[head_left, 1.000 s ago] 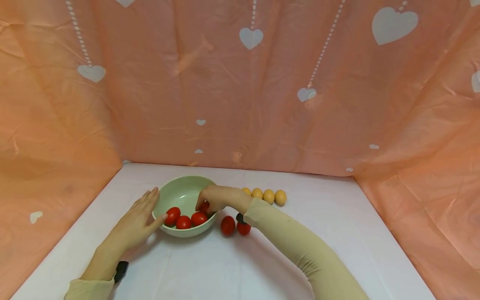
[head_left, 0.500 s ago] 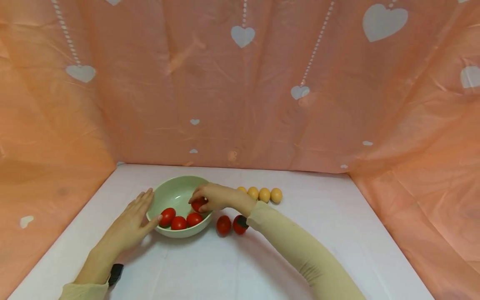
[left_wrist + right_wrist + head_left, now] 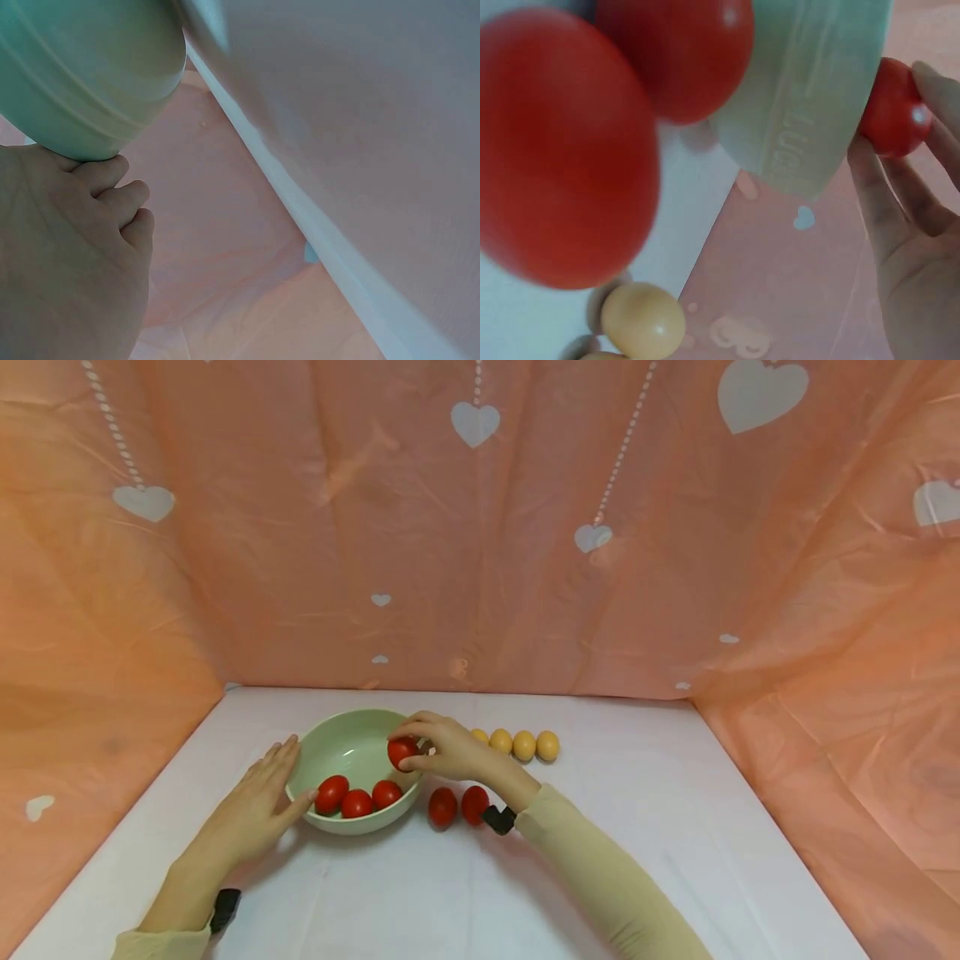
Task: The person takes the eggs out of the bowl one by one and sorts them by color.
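On white tabletop [image 3: 405,893], green bowl [image 3: 341,752]; heart-printed peach sheet [image 3: 525,585] behind.

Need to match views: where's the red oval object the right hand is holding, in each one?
Head: left of centre, lower half; the red oval object is in the right hand at the right side of the green bowl.
Left wrist: not in it.
Right wrist: upper right, between the fingers, by the bowl's rim.
Shared landmark: the green bowl, in all three.
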{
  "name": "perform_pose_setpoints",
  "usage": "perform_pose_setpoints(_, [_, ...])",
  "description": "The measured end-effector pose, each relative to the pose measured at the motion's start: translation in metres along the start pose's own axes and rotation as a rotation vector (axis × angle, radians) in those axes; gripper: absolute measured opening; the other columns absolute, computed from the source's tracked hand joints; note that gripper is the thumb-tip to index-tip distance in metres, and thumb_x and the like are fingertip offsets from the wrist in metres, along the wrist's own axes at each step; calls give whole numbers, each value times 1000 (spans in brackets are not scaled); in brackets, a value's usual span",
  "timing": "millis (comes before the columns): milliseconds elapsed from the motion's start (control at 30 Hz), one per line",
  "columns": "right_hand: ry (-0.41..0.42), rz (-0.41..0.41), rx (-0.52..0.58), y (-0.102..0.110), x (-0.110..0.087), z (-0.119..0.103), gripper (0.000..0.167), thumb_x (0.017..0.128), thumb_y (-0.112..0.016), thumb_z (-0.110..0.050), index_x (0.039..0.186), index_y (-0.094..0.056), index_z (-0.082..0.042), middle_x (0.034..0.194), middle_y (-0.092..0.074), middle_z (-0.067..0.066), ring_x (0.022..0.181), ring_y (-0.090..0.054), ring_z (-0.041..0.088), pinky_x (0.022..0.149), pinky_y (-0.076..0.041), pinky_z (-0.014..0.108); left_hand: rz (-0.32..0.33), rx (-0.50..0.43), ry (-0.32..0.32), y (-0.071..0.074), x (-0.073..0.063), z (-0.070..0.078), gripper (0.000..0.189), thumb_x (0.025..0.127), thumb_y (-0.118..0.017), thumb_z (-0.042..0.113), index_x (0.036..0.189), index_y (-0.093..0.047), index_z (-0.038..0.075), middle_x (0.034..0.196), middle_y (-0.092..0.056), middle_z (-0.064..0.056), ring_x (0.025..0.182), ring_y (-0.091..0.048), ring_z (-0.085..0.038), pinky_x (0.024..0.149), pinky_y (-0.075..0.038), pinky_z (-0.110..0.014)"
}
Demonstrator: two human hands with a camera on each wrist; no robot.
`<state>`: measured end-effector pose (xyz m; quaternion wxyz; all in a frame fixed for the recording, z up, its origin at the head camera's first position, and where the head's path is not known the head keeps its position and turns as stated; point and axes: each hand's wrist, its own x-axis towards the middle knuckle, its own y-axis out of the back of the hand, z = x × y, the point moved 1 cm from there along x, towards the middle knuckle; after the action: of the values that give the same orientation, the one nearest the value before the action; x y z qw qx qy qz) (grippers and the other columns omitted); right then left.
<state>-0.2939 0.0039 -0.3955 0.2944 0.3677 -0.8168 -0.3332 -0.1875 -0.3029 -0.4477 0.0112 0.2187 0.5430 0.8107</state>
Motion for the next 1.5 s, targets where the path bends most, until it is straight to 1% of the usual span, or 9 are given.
perform_pose_setpoints(133, [-9,105,66,3,-15,2,42,95,-78,-12,135,-66,-3,135,-59,14,114,-64,25,88,-58,19,-2,-2,0,0,1,0,83,102,-65,38,158,-29,-11,165,-28,-30,151,-26,-51,129,-14,-55])
perform_pose_setpoints(300, [-8,273,75,7,-35,7,42,91,-82,-12,130,-68,-3,127,-60,13,108,-64,25,85,-59,21,-16,-8,16,0,0,1,84,103,-64,40,159,-27,-10,165,-27,-30,152,-25,-51,129,-13,-55])
perform_pose_setpoints(400, [-26,344,92,10,-48,10,41,90,-83,-13,128,-69,-4,126,-61,12,107,-64,25,86,-60,24,-16,-9,21,0,0,1,84,103,-63,41,159,-27,-10,166,-27,-30,151,-26,-51,129,-12,-53])
perform_pose_setpoints(567, [-59,419,123,14,-70,17,39,89,-83,-11,126,-70,-4,125,-62,12,105,-65,26,86,-62,30,-2,-5,10,0,-1,2,83,103,-63,39,159,-28,-10,165,-28,-31,150,-27,-53,130,-9,-49])
perform_pose_setpoints(667, [-94,436,130,17,-84,21,39,89,-83,-11,125,-70,-4,124,-62,11,103,-65,25,87,-62,32,3,-8,7,0,-1,2,82,103,-64,39,158,-28,-11,164,-28,-31,150,-27,-53,130,-8,-48])
perform_pose_setpoints(933, [-228,406,96,24,-118,37,40,90,-83,-13,127,-69,-7,122,-62,7,102,-64,22,89,-61,34,16,-4,-5,2,0,4,82,102,-65,38,157,-31,-12,163,-30,-32,151,-26,-52,131,-4,-43])
perform_pose_setpoints(1167, [-283,312,87,28,-134,48,40,90,-84,-16,126,-70,-4,112,-64,5,103,-67,24,83,-62,27,-2,6,5,2,0,4,82,102,-64,40,157,-31,-12,163,-30,-32,151,-25,-51,131,-4,-45])
perform_pose_setpoints(1400, [-272,188,43,30,-140,55,36,88,-85,-18,119,-73,-5,110,-69,2,93,-67,16,78,-60,25,9,9,-1,2,0,4,82,102,-65,39,157,-31,-12,163,-31,-32,152,-23,-51,130,-3,-47])
perform_pose_setpoints(1500, [-278,142,29,28,-140,57,33,87,-86,-22,115,-73,-7,110,-70,1,89,-66,13,76,-59,25,12,13,-4,2,0,4,82,102,-65,39,157,-31,-12,163,-30,-32,153,-23,-51,130,1,-42])
